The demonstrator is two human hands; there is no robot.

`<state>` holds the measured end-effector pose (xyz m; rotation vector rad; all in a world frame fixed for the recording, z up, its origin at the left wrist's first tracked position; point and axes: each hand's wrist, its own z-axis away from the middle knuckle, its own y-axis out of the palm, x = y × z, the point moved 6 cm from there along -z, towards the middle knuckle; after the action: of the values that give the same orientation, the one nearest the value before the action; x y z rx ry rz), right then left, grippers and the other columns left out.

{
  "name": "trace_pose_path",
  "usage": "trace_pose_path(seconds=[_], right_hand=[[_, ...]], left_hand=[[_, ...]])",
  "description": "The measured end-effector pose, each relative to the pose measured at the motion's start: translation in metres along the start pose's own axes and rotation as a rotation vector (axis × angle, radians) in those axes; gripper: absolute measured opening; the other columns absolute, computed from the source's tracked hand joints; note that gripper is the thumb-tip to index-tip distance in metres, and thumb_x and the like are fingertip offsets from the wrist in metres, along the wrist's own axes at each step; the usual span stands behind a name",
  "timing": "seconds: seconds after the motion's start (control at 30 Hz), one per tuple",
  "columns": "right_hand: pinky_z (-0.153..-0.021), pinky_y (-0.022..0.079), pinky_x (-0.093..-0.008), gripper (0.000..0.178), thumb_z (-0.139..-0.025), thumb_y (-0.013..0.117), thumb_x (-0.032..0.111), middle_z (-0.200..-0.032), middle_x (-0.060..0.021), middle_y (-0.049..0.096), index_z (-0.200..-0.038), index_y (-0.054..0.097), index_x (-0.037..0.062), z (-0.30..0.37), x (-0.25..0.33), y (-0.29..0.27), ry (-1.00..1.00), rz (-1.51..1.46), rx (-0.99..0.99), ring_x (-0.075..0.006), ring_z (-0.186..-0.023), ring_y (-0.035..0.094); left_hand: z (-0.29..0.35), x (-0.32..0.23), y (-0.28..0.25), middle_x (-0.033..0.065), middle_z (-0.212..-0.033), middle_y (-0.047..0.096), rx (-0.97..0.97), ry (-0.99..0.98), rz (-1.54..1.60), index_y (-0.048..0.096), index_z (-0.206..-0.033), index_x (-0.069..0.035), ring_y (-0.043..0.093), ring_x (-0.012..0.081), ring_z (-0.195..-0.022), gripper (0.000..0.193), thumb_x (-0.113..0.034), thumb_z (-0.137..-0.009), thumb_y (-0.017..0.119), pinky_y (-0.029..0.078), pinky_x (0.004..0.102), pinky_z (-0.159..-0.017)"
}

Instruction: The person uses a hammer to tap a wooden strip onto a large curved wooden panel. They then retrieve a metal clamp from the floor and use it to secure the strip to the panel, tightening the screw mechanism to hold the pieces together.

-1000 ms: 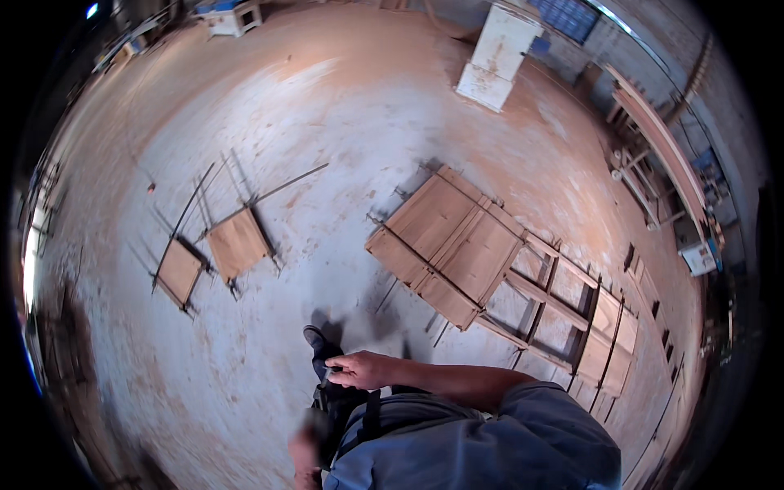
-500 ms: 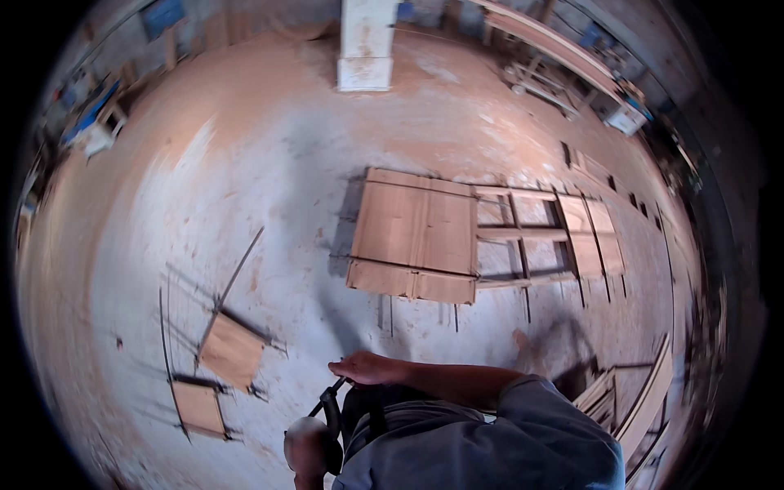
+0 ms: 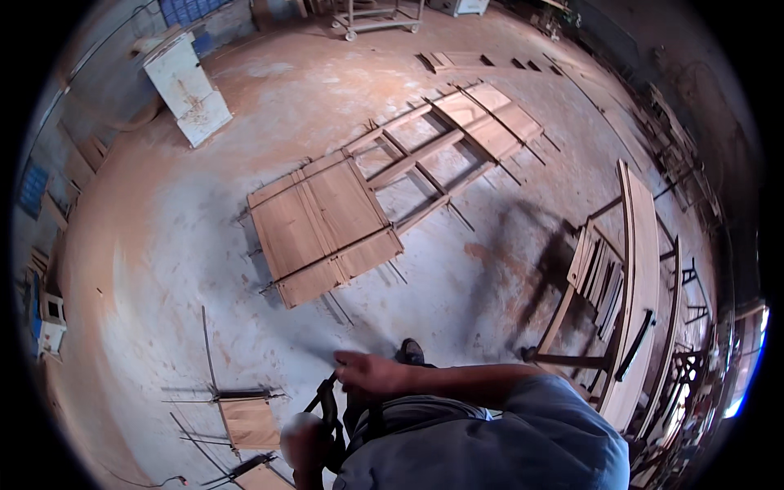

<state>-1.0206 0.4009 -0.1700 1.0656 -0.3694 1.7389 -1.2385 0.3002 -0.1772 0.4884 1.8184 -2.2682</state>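
My right hand (image 3: 369, 375) is closed in front of my waist, its fingers curled at the upper end of a slim black tool with a curved part (image 3: 327, 400); its kind cannot be made out. At the lower end of that tool, my left hand (image 3: 305, 451) is smeared and partly covered by a pale round blur, so its fingers do not show. Ahead on the floor lies a wide wooden panel (image 3: 314, 220) with dark bars across it. It joins an open wooden frame (image 3: 408, 163) that runs to the far right, ending in a smaller panel (image 3: 488, 122).
Small clamped wooden boards (image 3: 250, 423) lie at the lower left with thin rods sticking out. To the right stands a wooden frame (image 3: 629, 286) with slats beside it. A white pillar (image 3: 189, 98) rises at the far left, and a wheeled cart (image 3: 380, 18) stands at the back.
My view has turned to the right: the panels and pillar have shifted left, and the wooden frame at right shows more fully. A shoe has come into view. Both hands stay at the black tool.
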Motion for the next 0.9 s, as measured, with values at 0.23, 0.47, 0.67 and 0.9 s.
trace_pose_path(seconds=[0.23, 0.47, 0.67, 0.9], right_hand=[[-0.075, 0.054, -0.0323, 0.044, -0.101, 0.054, 0.032, -0.105, -0.014, 0.071, -0.133, 0.055, 0.0012, 0.065, -0.053, -0.111, 0.1, -0.128, -0.262, -0.0183, -0.083, 0.066], [-0.088, 0.052, -0.036, 0.028, -0.093, 0.057, 0.009, -0.111, -0.0147, 0.069, -0.119, 0.064, 0.0, 0.163, -0.041, -0.127, -0.288, 0.28, -0.719, -0.0302, -0.097, 0.067], [-0.082, 0.054, -0.0404, 0.016, -0.092, 0.061, 0.009, -0.103, -0.0168, 0.069, -0.104, 0.068, 0.0016, 0.236, -0.053, -0.087, -0.585, 0.578, -0.843, -0.0332, -0.098, 0.065], [-0.079, 0.054, -0.0387, 0.038, -0.1, 0.053, 0.035, -0.089, -0.0165, 0.07, -0.095, 0.07, 0.0012, 0.266, -0.172, -0.117, 0.083, -0.177, -0.899, -0.031, -0.082, 0.069]], left_hand=[[-0.046, -0.111, -0.003, 0.0114, -0.07, 0.061, 0.352, 0.352, -0.098, 0.064, -0.087, -0.012, 0.064, 0.034, -0.07, 0.029, -0.039, -0.076, 0.067, 0.049, 0.0485, -0.062], [-0.065, -0.174, 0.027, 0.0087, -0.07, 0.064, 0.445, 0.781, 0.133, 0.062, -0.09, -0.011, 0.065, 0.0307, -0.069, 0.029, -0.026, -0.067, 0.074, 0.051, 0.0428, -0.057], [-0.064, -0.193, 0.058, 0.0091, -0.068, 0.064, 0.45, 0.805, 0.113, 0.064, -0.09, -0.011, 0.066, 0.0311, -0.066, 0.029, -0.022, -0.065, 0.075, 0.052, 0.0438, -0.057], [-0.047, -0.261, 0.064, 0.0092, -0.064, 0.062, 0.435, 0.929, 0.038, 0.063, -0.081, -0.011, 0.065, 0.0298, -0.061, 0.022, -0.019, -0.065, 0.076, 0.051, 0.0431, -0.053]])
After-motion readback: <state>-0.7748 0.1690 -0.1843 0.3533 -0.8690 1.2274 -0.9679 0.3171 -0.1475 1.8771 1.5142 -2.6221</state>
